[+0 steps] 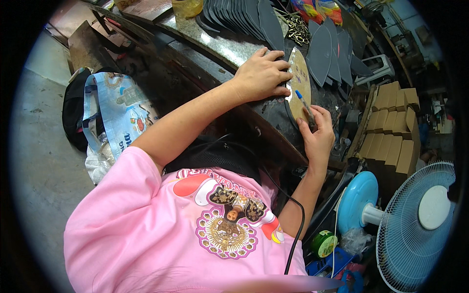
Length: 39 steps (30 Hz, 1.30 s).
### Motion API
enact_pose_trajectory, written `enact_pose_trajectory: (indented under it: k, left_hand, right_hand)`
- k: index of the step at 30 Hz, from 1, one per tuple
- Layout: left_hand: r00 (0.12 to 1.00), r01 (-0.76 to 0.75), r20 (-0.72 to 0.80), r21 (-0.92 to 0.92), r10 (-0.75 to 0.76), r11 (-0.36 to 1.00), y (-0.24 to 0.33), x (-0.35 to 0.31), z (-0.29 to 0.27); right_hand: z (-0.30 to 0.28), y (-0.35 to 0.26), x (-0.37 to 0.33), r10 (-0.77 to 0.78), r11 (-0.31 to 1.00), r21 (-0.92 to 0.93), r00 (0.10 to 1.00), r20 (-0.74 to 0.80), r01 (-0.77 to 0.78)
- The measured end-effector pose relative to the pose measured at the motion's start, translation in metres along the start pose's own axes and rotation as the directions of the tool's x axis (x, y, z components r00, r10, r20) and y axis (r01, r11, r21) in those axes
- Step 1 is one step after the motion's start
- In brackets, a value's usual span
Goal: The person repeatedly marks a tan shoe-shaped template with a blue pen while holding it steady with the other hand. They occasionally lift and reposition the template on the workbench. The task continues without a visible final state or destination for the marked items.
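Note:
A tan leaf-shaped template lies on the workbench, with pen-like marks on its face and a whitish strip along its left edge. Over that left edge my left hand rests, its fingers spread and pressing down; a dark grey piece shows partly beneath them. My right hand is closed around a pen with a blue end, held over the lower part of the template. The fingertips of this hand are close to the template's lower right edge.
Dark grey leaf-shaped pieces are fanned out at the back, and more such pieces lie to the right. Between them sits a heap of metal hooks. Brown boxes and a fan stand at right. A bag is at left.

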<state>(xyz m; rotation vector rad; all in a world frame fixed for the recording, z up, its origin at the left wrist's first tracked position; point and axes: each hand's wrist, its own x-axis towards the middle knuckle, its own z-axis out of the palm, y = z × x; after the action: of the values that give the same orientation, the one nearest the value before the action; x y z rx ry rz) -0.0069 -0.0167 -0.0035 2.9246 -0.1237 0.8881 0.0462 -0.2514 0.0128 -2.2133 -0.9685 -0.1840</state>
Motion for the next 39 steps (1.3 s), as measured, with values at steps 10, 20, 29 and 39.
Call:
enact_pose_trajectory:
  k: [10, 20, 29, 39]
  left_hand:
    - [0.998, 0.010, 0.060, 0.007, -0.010, 1.000, 0.0017, -0.0012, 0.0021]
    - [0.998, 0.017, 0.067, 0.023, -0.018, 1.000, 0.0028, -0.0005, 0.0008]
    - [0.996, 0.021, 0.086, 0.038, -0.024, 0.999, 0.0029, -0.0001, -0.0009]
    - [0.999, 0.011, 0.051, 0.046, -0.013, 0.999, 0.0022, -0.0015, 0.0034]
  right_hand:
    - [-0.0015, -0.0033, -0.0003, -0.010, 1.000, -0.007, 1.000, 0.007, 0.010]
    - [-0.0022, -0.0016, 0.0001, -0.033, 0.999, -0.027, 0.999, 0.016, 0.034]
    - [-0.0003, 0.0025, -0.0003, -0.007, 1.000, -0.005, 1.000, 0.014, 0.007]
    - [0.0035, 0.0034, -0.0041, -0.054, 0.998, 0.013, 0.998, -0.041, 0.055]
